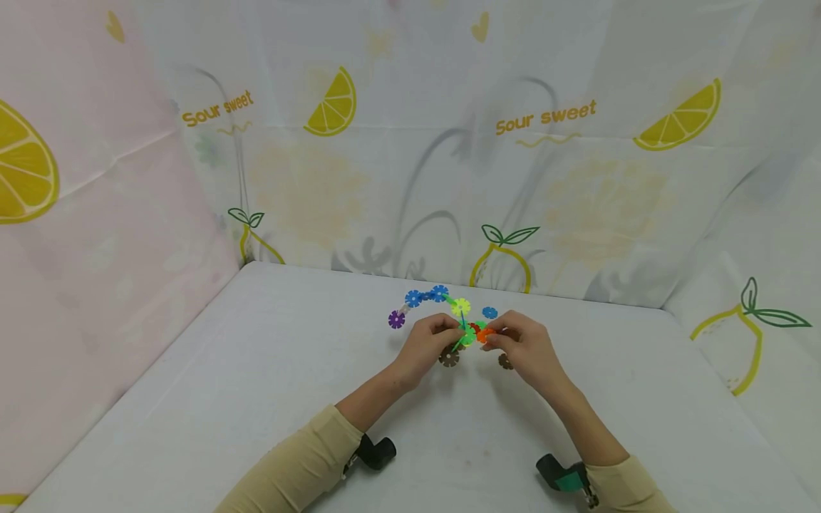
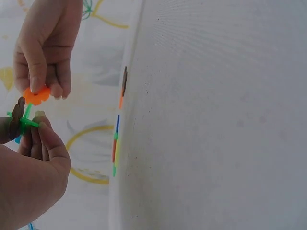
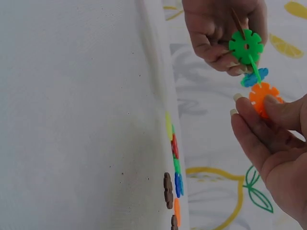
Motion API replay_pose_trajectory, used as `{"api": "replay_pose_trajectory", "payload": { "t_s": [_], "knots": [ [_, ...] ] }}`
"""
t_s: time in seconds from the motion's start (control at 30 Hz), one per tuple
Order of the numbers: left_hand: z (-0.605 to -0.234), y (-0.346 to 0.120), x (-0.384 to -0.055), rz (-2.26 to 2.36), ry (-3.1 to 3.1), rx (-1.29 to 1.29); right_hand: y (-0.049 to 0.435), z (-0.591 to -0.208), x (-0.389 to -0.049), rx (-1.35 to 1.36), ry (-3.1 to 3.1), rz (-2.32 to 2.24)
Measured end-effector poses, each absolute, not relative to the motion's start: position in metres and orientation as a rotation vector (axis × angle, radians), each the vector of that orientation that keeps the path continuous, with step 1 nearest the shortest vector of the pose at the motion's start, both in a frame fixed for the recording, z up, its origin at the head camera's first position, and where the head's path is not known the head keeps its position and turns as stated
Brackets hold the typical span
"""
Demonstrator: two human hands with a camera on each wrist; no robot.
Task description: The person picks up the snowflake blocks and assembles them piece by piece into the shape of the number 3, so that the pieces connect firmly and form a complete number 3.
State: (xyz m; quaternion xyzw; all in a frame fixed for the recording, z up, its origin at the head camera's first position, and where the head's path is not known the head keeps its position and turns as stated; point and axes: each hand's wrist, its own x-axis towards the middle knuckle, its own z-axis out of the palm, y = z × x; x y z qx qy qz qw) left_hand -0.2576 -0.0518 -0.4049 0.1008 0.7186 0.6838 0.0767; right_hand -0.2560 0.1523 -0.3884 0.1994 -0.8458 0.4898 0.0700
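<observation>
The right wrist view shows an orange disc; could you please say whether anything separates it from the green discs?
Nothing visible does: the orange disc, pinched by the right hand, appears to meet the edge-on green disc.

right hand (image 3: 280,160): pinches orange disc (image 3: 259,97) | left hand (image 3: 213,31): holds green disc (image 3: 239,47)

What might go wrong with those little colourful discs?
The orange disc is pinched by the right hand, so it might slip from the fingertips. Pushing too hard could twist the green disc held with other pieces in the left hand. The brown disc on the table, close to the right hand, could get nudged.
</observation>
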Motion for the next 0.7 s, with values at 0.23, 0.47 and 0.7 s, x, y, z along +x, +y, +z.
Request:
{"api": "replay_pose_trajectory", "payload": {
  "t_s": [0.23,0.47,0.7],
  "knots": [
    [-0.4046,-0.0518,-0.2573,2.055,2.126,0.304,0.1499,-0.3876,-0.2534,0.616,-2.455,1.482],
    [-0.405,-0.0514,-0.2568,2.059,2.101,0.322,0.1482,-0.3906,-0.253,0.702,-2.396,1.549],
    [-0.4047,-0.0521,-0.2561,2.065,2.101,0.323,0.1448,-0.389,-0.252,0.719,-2.372,1.463]
  ]
}}
